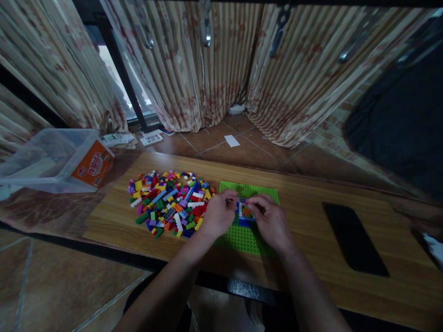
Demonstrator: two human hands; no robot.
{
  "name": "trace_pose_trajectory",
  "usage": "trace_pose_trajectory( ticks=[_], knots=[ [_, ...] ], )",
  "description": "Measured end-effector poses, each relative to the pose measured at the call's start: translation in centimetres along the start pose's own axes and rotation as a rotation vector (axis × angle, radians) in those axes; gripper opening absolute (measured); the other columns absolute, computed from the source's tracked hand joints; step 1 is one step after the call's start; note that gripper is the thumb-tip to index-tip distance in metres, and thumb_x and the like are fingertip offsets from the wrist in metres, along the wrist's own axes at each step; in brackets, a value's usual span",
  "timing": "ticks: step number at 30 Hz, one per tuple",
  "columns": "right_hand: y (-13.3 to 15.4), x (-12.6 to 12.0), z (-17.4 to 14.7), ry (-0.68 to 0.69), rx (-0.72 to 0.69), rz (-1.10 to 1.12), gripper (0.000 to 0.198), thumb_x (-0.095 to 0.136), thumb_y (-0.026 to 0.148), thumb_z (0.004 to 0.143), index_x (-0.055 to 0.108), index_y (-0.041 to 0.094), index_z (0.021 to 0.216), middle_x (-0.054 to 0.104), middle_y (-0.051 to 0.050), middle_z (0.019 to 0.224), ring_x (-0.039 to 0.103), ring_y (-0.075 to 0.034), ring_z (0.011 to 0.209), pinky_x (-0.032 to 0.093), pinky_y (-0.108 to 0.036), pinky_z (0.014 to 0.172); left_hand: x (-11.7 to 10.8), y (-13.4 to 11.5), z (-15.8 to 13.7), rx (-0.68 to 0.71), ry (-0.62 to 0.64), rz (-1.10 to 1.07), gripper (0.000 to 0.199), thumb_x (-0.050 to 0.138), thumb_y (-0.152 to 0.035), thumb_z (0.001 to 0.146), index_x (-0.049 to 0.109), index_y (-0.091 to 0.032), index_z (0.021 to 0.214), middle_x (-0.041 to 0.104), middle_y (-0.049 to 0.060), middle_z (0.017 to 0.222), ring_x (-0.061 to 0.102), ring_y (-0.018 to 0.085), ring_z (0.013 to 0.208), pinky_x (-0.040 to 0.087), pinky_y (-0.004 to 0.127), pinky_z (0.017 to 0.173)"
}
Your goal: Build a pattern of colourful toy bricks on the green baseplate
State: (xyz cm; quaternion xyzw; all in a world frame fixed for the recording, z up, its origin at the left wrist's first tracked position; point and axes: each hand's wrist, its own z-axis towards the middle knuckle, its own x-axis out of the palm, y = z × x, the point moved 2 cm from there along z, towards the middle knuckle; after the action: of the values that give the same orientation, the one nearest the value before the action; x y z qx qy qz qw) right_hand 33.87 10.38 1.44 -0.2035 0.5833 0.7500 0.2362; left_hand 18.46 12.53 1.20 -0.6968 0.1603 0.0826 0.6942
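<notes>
A green studded baseplate (238, 237) lies on the wooden board, with a small build of toy bricks (246, 222) on it. The build has a blue outer edge and white, red and green bits inside. My left hand (223, 210) is at its left side, thumb and fingers closed together near its far edge. Across from it, my right hand (272, 219) pinches close to the build's right side. A pale, see-through strip seems to lie between the fingertips, too small and dim to name. Both hands partly cover the build.
A wide heap of mixed toy bricks (173, 203) spreads left of the baseplate. A black flat slab (355, 237) lies to the right on the wooden board (304, 216). A clear plastic bin (51, 161) with an orange label stands at far left. Curtains (180, 69) hang beyond.
</notes>
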Motion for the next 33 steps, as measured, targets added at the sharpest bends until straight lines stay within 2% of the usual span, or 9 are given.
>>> trace_pose_trajectory(
  ticks=[4,8,20,27,33],
  knots=[
    [-0.3,0.4,-0.1,-0.006,-0.038,-0.076,0.020,0.054,0.032,0.088,0.071,0.024,0.085,0.063,-0.006,0.101,0.057,-0.023,0.098,0.044,-0.040,0.090,-0.1,0.2,0.0,0.000,0.032,0.044,0.028,0.050,-0.006,0.081,0.066,-0.014,0.103,0.073,0.006,0.089,0.069,0.016,0.079,0.056,0.029,0.080],
    [-0.8,0.8,-0.1,0.001,-0.041,-0.113,0.018,0.055,0.030,0.088,0.072,0.024,0.085,0.062,-0.006,0.105,0.055,-0.023,0.101,0.043,-0.041,0.092,0.0,0.0,-0.3,0.006,0.041,0.054,0.028,0.050,-0.004,0.080,0.065,-0.015,0.101,0.073,0.006,0.092,0.069,0.017,0.087,0.054,0.030,0.086],
    [-0.5,1.1,0.0,-0.024,-0.046,-0.123,0.017,0.055,0.028,0.087,0.071,0.023,0.082,0.063,-0.006,0.102,0.056,-0.024,0.099,0.043,-0.041,0.092,-0.2,-0.4,-0.6,0.020,0.037,0.080,0.025,0.051,-0.006,0.082,0.066,-0.016,0.098,0.073,0.006,0.092,0.069,0.017,0.092,0.053,0.030,0.090],
    [-0.5,1.2,-0.1,-0.018,-0.074,-0.162,0.019,0.054,0.027,0.087,0.072,0.023,0.083,0.064,-0.007,0.102,0.055,-0.025,0.100,0.043,-0.042,0.091,-0.2,-0.5,-0.6,0.022,0.054,0.086,0.023,0.051,-0.005,0.081,0.066,-0.015,0.096,0.073,0.005,0.092,0.068,0.017,0.089,0.053,0.029,0.087],
    [-0.8,1.1,0.0,-0.023,-0.052,-0.103,0.016,0.057,0.028,0.085,0.073,0.023,0.084,0.065,-0.007,0.103,0.057,-0.024,0.101,0.043,-0.043,0.093,-0.2,-0.5,-0.6,0.024,0.055,0.088,0.023,0.051,-0.006,0.082,0.066,-0.015,0.095,0.073,0.006,0.094,0.068,0.017,0.089,0.053,0.028,0.086]
  ],
)
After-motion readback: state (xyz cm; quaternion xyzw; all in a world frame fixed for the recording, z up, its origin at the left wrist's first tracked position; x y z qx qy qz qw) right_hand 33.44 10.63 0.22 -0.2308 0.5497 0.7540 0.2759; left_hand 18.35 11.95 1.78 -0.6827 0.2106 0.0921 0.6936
